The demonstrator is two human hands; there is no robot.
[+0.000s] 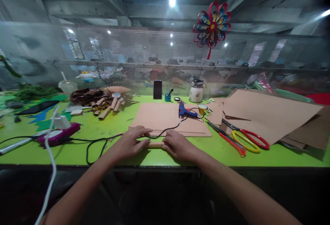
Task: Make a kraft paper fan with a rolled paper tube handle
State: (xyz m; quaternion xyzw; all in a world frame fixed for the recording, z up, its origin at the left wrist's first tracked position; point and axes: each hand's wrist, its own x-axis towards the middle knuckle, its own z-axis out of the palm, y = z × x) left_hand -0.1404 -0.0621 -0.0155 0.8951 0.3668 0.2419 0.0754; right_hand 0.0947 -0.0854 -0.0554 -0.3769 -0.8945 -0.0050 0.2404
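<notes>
And here are both hands down at the near side, the paper tube lying left to right between them: left hand over its left end, thumb against it (firm grip or light press, I can't tell), right hand with fingers curled around the right end. Neither is nearer! The long axis runs roughly parallel to the tabletop's near edge, with a narrow strip of green on the near side. Just beyond, a black cord crosses the stacked brown sheets, their near edge close behind the knuckles; farther, the blue glue gun. Room opens rightward before the scissors; leftward, looped cord crowds in.
</notes>
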